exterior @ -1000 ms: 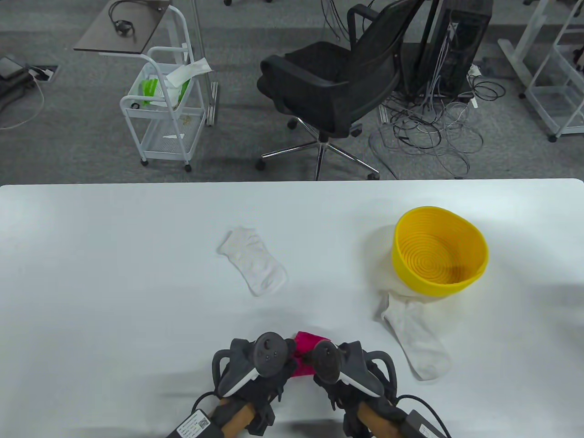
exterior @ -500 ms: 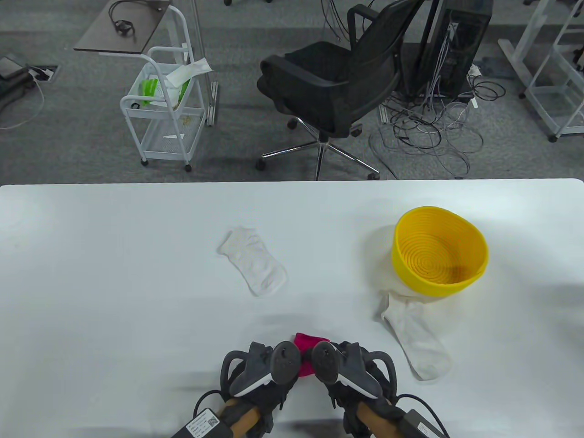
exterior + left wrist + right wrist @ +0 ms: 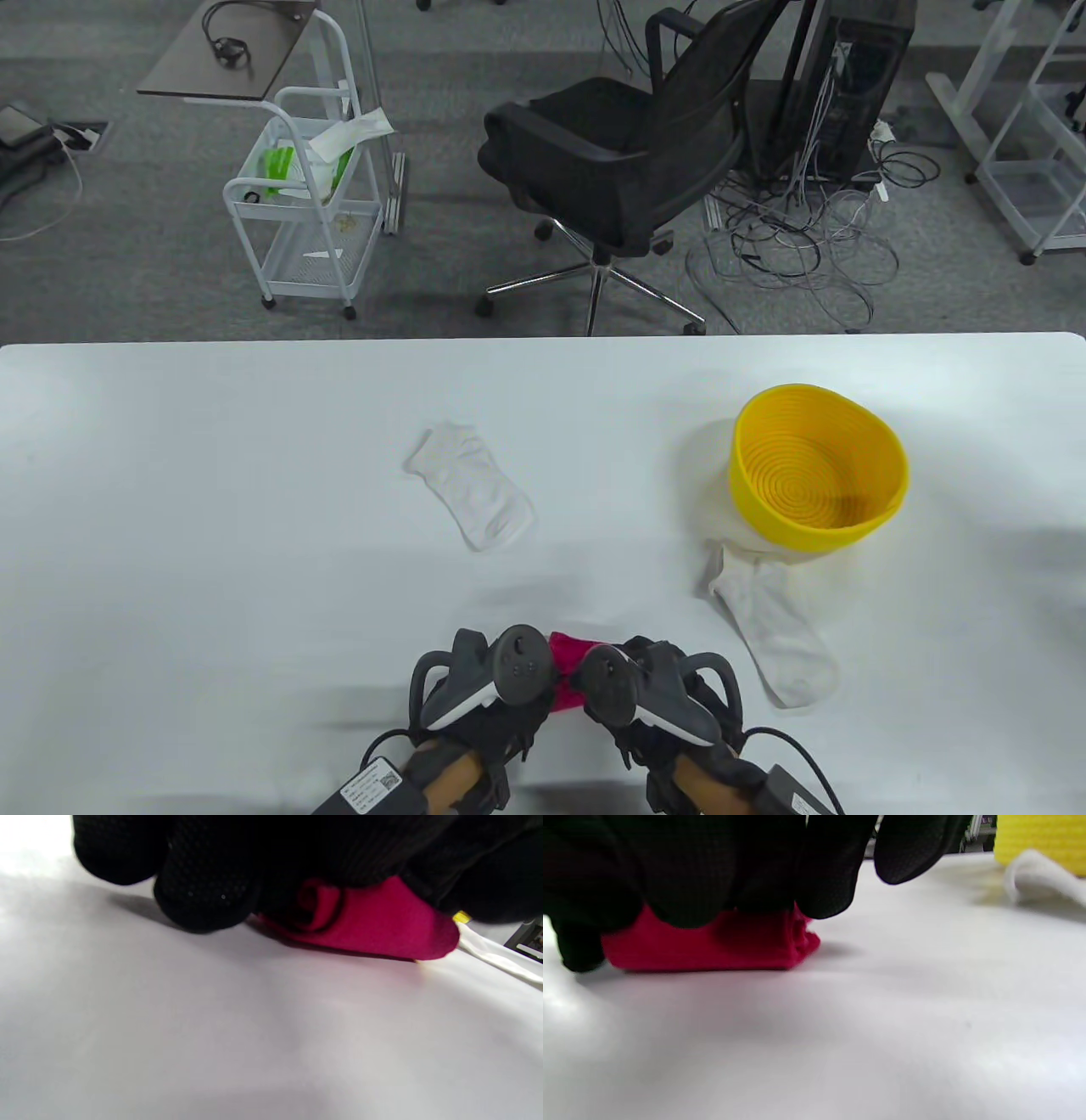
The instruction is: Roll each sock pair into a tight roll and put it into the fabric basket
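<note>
A magenta sock pair [image 3: 567, 675] lies near the table's front edge, partly rolled; its spiral end [image 3: 322, 906] shows in the left wrist view. My left hand [image 3: 509, 717] and right hand [image 3: 649, 717] sit close together on it, gloved fingers [image 3: 208, 891] curled over the roll. In the right wrist view fingers [image 3: 687, 878] cover the top of the sock pair [image 3: 712, 948], which rests on the table. The yellow fabric basket [image 3: 882, 501] stands empty at the right. One white sock [image 3: 471, 497] lies mid-table; another white sock [image 3: 776, 632] lies by the basket, its cuff tucked under it.
The white table [image 3: 212, 509] reaches across the view. Beyond its far edge stand a black office chair [image 3: 619, 161], a white wire trolley [image 3: 301, 204] and a tangle of cables [image 3: 797, 238] on the grey floor.
My left hand has moved right, closer to the right hand. Both hands have slid slightly toward the near edge. Less of the magenta sock shows between them.
</note>
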`<action>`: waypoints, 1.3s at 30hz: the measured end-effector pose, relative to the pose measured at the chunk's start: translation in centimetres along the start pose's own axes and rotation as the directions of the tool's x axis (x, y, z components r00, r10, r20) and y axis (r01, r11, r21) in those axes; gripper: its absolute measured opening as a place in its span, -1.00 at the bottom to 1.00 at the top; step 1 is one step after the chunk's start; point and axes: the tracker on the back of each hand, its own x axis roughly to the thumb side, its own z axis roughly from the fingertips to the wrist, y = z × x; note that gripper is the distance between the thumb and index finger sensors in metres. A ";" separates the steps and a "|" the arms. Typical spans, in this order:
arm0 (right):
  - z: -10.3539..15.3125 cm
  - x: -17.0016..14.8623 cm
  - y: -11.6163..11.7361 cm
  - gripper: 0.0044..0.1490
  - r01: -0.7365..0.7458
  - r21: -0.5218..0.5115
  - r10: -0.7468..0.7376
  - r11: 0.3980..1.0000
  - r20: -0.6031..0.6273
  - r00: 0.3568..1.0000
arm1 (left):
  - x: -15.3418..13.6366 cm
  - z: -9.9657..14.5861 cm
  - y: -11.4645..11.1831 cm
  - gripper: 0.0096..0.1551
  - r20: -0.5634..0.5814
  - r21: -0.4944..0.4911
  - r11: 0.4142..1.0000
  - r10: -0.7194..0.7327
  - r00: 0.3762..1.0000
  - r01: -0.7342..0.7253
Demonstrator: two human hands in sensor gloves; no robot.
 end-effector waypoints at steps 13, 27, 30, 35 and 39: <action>-0.9 -0.6 0.9 -0.35 0.015 0.006 -0.014 1.000 -0.082 0.996 | 0.3 1.0 1.4 -0.41 0.005 0.083 0.997 0.004 1.000 -0.005; -0.4 -1.3 -0.5 -0.46 0.106 -0.028 -0.106 0.994 -0.030 0.994 | 0.7 0.3 -0.2 -0.45 0.002 0.055 0.995 -0.084 0.996 0.084; 0.7 -1.0 -2.2 -0.50 0.141 -0.107 -0.138 0.984 0.037 0.990 | 0.6 0.3 -0.1 -0.46 0.003 0.046 0.996 -0.077 0.997 0.077; 1.3 0.2 -1.9 -0.51 0.062 -0.076 -0.055 0.995 0.093 0.994 | 0.6 0.2 -0.2 -0.48 0.009 0.033 0.998 -0.060 0.998 0.060; 0.9 0.3 -0.8 -0.48 0.024 -0.017 -0.023 1.000 0.068 0.997 | 0.5 0.2 -0.2 -0.46 0.009 0.033 0.998 -0.051 0.999 0.050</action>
